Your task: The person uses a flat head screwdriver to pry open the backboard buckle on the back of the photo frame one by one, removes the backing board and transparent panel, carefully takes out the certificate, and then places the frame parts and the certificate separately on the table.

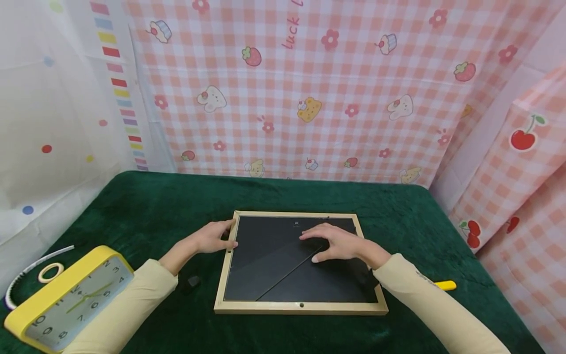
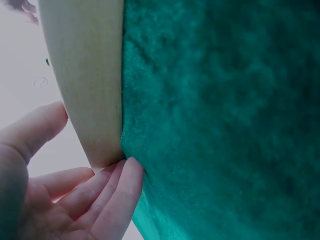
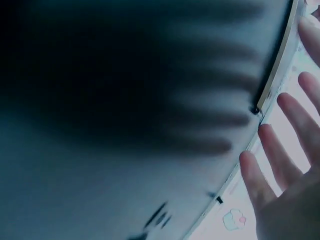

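A light wood frame (image 1: 301, 308) with a black, glossy panel (image 1: 283, 255) lies flat on the dark green cloth. A thin dark rod-like line (image 1: 287, 274) runs diagonally across the panel, up to near my right hand. My left hand (image 1: 212, 237) grips the frame's left side; in the left wrist view, its thumb touches the wooden edge (image 2: 92, 80) and the fingers curl under it at the corner. Over the panel's right half is my right hand (image 1: 338, 242), its fingers spread and holding nothing. In the right wrist view their blurred dark shapes show on the panel.
At the left stands a tilted yellow clock (image 1: 66, 295), partly behind my left sleeve. Near it lie a cream ring (image 1: 50, 272) and a curved white-and-black band (image 1: 37, 265). A small black block (image 1: 193, 281) sits left of the frame. My right sleeve partly covers a yellow object (image 1: 446, 285).
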A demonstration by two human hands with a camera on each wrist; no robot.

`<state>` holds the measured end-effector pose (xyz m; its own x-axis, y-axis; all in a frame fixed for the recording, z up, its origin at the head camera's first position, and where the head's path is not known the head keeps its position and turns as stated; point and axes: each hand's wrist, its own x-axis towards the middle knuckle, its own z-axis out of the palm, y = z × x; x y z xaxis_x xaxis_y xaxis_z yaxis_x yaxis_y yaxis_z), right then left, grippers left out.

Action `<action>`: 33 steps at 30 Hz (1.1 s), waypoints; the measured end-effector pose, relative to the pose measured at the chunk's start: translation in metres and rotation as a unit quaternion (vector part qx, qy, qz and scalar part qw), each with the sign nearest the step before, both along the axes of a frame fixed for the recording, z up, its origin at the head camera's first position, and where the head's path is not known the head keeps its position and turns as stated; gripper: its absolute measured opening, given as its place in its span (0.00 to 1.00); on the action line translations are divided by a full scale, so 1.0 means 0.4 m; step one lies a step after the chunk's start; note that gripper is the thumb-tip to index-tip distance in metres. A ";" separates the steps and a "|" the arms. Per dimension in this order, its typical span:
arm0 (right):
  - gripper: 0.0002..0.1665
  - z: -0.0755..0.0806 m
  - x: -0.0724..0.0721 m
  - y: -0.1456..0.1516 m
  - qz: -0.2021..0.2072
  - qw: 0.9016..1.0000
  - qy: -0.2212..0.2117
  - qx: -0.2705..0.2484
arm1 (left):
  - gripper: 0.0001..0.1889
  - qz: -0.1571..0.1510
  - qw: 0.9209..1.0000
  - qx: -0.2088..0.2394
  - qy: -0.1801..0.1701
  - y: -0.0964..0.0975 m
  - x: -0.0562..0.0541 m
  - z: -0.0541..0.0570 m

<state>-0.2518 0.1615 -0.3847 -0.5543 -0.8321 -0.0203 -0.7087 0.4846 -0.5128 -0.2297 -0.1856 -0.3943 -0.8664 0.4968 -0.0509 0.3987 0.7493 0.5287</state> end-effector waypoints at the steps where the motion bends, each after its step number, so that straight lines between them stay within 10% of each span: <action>1: 0.32 -0.001 -0.003 -0.006 0.004 1.000 0.001 0.004 | 0.34 -0.002 1.000 0.000 -0.001 -0.002 0.000 0.000; 33: 0.33 0.040 -0.019 -0.079 0.016 0.993 -0.012 0.117 | 0.31 -0.030 1.000 0.005 0.000 -0.014 -0.012 -0.004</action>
<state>-0.2595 0.1299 -0.3689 -0.5246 -0.8202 -0.2283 -0.7148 0.5700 -0.4052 -0.2345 -0.1913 -0.3960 -0.8350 0.5483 -0.0461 0.4423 0.7187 0.5365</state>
